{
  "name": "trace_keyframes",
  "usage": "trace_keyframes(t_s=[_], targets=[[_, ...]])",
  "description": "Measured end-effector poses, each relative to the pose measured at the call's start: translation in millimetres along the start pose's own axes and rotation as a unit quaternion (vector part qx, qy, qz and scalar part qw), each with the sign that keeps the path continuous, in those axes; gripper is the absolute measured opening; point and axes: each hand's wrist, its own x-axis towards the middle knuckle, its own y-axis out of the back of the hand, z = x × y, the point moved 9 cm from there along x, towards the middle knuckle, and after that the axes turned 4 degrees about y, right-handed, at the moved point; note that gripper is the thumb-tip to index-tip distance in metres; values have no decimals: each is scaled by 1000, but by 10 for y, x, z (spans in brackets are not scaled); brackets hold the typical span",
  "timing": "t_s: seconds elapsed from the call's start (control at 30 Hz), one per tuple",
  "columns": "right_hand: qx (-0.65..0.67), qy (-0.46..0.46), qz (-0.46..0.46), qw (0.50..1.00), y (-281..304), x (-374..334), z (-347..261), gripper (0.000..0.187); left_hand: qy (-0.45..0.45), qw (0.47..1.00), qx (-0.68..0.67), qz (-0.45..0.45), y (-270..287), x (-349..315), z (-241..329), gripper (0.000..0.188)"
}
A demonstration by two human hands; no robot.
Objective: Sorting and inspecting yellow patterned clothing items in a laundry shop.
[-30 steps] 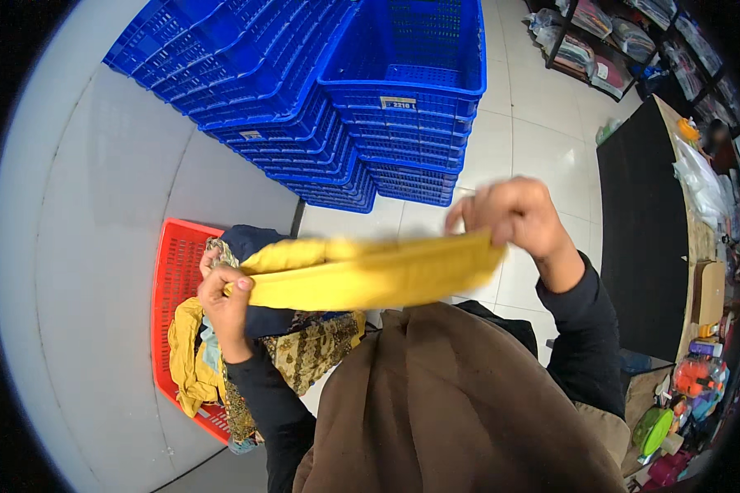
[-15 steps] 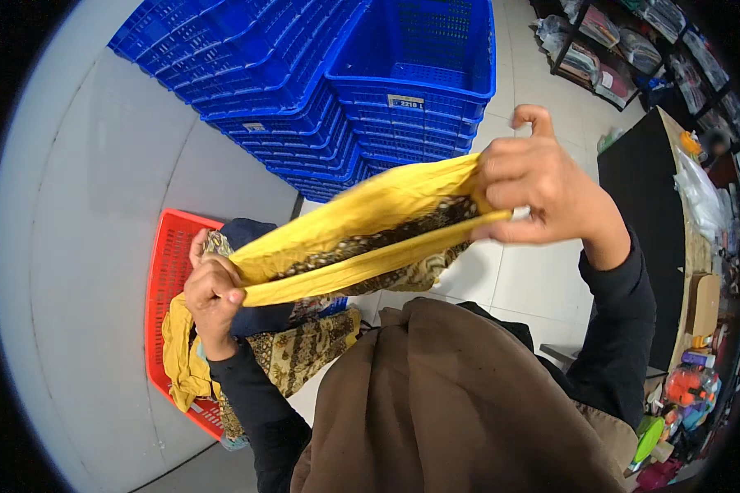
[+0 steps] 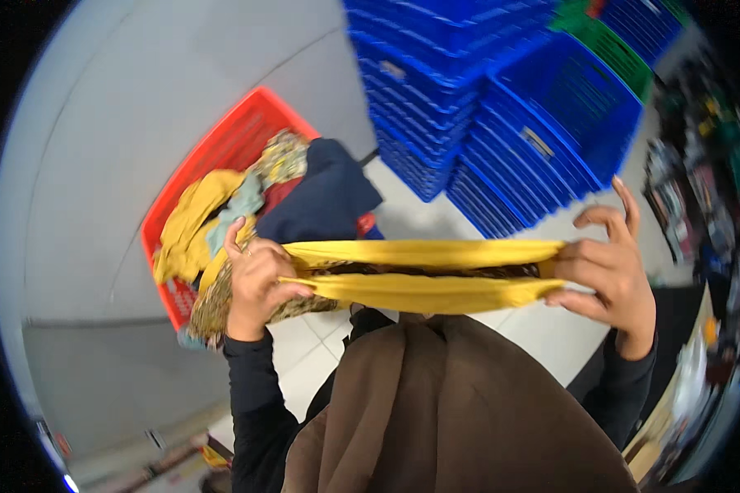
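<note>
Pinching yellow cloth (image 3: 436, 294), 2 ends: left hand (image 3: 259, 286), right hand (image 3: 612, 278); tiled floor (image 3: 419, 220), blue crates (image 3: 514, 156) beyond.

Holds a yellow cloth (image 3: 436, 293) stretched level between left hand (image 3: 259, 283) and right hand (image 3: 607, 275), gripping one end in each, with dark patterned fabric (image 3: 460, 270) inside. Wears black sleeves (image 3: 253, 374) and a brown garment (image 3: 460, 411). Has a red basket (image 3: 220, 158) of rumpled clothes (image 3: 197, 215) just beyond the left hand and stacked blue crates (image 3: 419, 107) farther off.
</note>
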Motion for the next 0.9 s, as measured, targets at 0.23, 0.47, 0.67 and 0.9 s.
trace_keyframes(t_s=[0.23,0.47,0.67,0.9], targets=[[381,11,37,924,-215,745,29,19,127,984,13,121,944,-819,8,46],[315,-2,146,938,-1284,2464,268,27,295,933,-34,203,1232,-815,-1248,20],[266,-181,85,943,-2914,3589,573,32,381,872,-165,258,833,-908,-3117,36],[-95,-106,44,989,-3978,3666,187,23,454,861,-181,138,-308,-1432,-4163,50]])
